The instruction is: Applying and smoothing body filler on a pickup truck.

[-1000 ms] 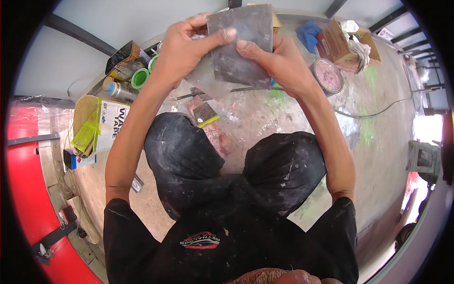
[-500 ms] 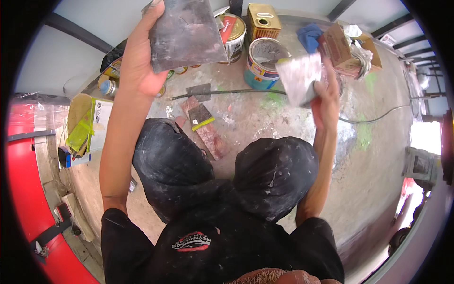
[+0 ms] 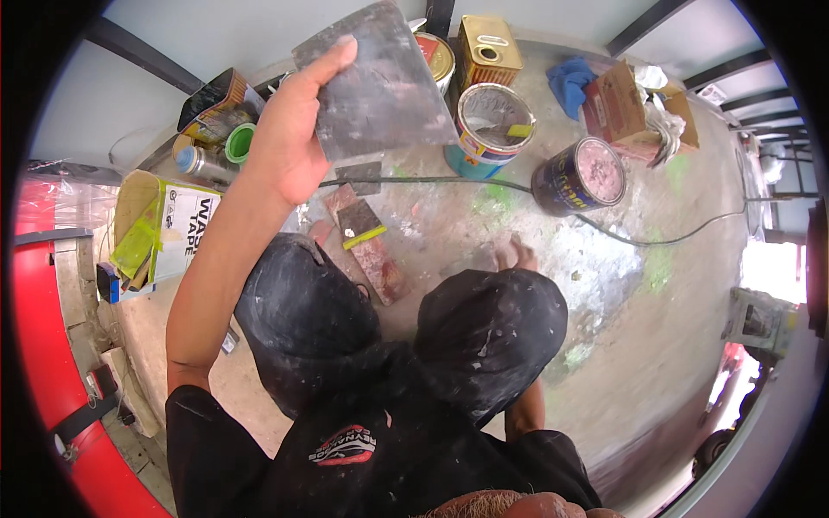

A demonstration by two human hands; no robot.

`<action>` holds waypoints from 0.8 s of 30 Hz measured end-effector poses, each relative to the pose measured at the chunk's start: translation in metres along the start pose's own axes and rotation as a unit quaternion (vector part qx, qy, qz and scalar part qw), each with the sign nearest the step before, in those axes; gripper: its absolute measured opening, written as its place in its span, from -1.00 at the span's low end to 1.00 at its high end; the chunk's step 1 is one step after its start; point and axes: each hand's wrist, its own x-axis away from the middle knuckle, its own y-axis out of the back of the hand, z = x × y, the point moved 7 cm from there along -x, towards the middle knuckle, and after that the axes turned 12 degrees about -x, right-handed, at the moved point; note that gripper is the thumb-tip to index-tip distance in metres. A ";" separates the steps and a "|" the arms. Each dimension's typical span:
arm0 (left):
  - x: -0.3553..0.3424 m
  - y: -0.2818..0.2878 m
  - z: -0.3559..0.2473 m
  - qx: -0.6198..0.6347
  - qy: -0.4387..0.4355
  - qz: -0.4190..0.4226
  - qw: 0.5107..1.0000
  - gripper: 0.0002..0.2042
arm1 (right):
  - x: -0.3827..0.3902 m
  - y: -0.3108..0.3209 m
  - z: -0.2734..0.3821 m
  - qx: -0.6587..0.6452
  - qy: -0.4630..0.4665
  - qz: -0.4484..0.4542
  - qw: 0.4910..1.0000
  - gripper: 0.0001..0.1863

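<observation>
Right hand (image 3: 515, 252) partly showing, nearer than the teal can (image 3: 473, 164), grip unclear
Left of the can, the left hand (image 3: 298, 129) is pinching a gray plate (image 3: 384, 91) by its edge, likely the best hold; it is looking light, stiff, perhaps slippery.

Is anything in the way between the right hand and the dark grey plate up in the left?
Nothing visible stands between the right hand and the dark grey plate in the left hand; only the black cable lies below, on the floor. The right knee hides part of the right hand.
</observation>
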 end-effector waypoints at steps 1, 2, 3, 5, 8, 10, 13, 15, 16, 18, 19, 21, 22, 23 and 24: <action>-0.002 -0.005 0.004 -0.006 0.018 0.015 1.000 -0.69 | -0.019 0.012 -0.005 -0.082 -0.028 -0.021 0.996 -0.54; -0.005 -0.006 0.007 -0.003 0.015 0.019 1.000 -0.69 | -0.051 0.038 0.012 -0.166 -0.054 -0.041 0.984 -0.54; -0.006 0.001 0.010 -0.050 0.002 -0.005 0.999 -0.65 | -0.079 0.058 0.041 -0.279 -0.060 -0.064 0.956 -0.56; -0.010 0.002 0.011 -0.089 -0.016 -0.015 0.996 -0.61 | -0.133 0.084 0.065 -0.256 0.011 -0.080 0.963 -0.58; -0.009 0.000 0.016 -0.124 0.012 0.011 0.992 -0.61 | -0.188 0.085 0.103 -0.205 0.002 -0.036 0.978 -0.55; -0.010 0.005 0.020 -0.107 0.049 -0.003 0.993 -0.63 | -0.214 0.079 0.115 -0.168 0.029 -0.034 0.985 -0.55; -0.008 0.009 0.018 -0.104 0.055 0.003 0.993 -0.63 | -0.234 0.067 0.134 -0.046 0.115 -0.008 0.992 -0.60; -0.004 0.011 0.014 -0.108 0.035 -0.006 0.993 -0.63 | -0.242 0.049 0.137 0.062 0.099 0.073 0.990 -0.66; -0.002 0.012 0.011 -0.113 0.017 -0.010 0.993 -0.64 | -0.248 0.044 0.137 0.075 0.078 0.095 0.990 -0.67; 0.001 0.010 0.008 -0.120 0.018 -0.010 0.993 -0.64 | -0.255 0.038 0.137 0.108 0.096 0.112 0.983 -0.66; 0.002 0.010 0.007 -0.128 0.020 -0.008 0.992 -0.64 | -0.259 0.033 0.137 0.141 0.112 0.127 0.975 -0.64; 0.003 0.010 0.006 -0.133 0.019 -0.006 0.991 -0.65 | -0.271 0.023 0.133 0.170 0.116 0.132 0.970 -0.63; 0.003 0.009 0.006 -0.139 0.019 -0.004 0.990 -0.65 | -0.276 0.018 0.129 0.199 0.120 0.137 0.963 -0.63; 0.002 0.011 0.007 -0.140 0.020 -0.007 0.990 -0.65 | -0.277 0.018 0.137 0.197 0.122 0.138 0.963 -0.63; 0.001 0.014 0.008 -0.138 0.012 -0.013 0.990 -0.65 | -0.279 0.017 0.143 0.188 0.105 0.154 0.964 -0.64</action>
